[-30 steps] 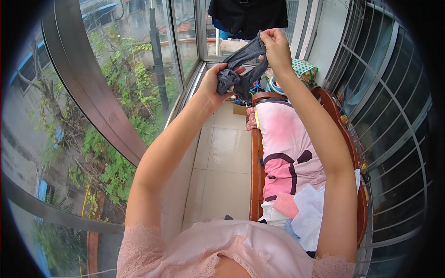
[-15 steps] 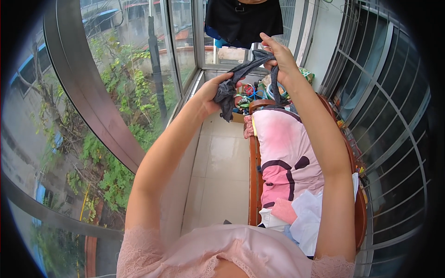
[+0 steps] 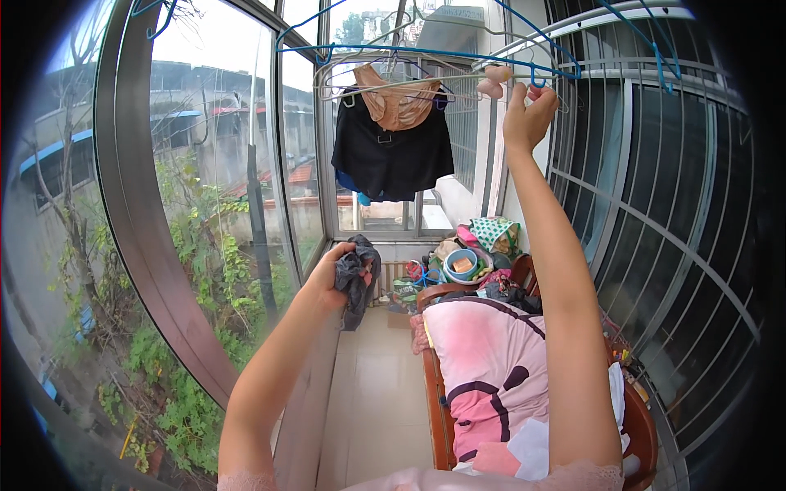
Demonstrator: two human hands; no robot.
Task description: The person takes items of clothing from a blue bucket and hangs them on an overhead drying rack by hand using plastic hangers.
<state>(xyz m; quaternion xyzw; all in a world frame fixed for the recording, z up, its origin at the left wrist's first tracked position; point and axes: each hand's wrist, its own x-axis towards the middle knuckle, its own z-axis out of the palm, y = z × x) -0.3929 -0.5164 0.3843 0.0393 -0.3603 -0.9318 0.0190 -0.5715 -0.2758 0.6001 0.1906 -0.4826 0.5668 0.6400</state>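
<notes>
In my left hand (image 3: 332,278), fingers closed, is a crumpled dark grey garment (image 3: 357,286) that droops in front of the window wall, above the floor. My right hand (image 3: 530,119) is raised high at the upper right, its fingers curled at the notched end of a blue clothes hanger (image 3: 458,59). Part of that grip is hard to make out against the thin hangers behind. Beyond the hanger, beige underwear (image 3: 397,98) and black shorts (image 3: 393,151) hang from other hangers.
A wooden seat (image 3: 438,409) on the right bears a pink printed cushion (image 3: 491,360) and white and pink cloths (image 3: 528,450). Tubs and bags, with a blue basin (image 3: 460,263) among them, crowd the far end. Windows line the left; a barred grille (image 3: 655,221) lines the right.
My view has tilted up, bringing the hangers in. My right hand has let go of the grey garment and risen to the blue hanger; my left keeps the garment, now bunched and lower.
</notes>
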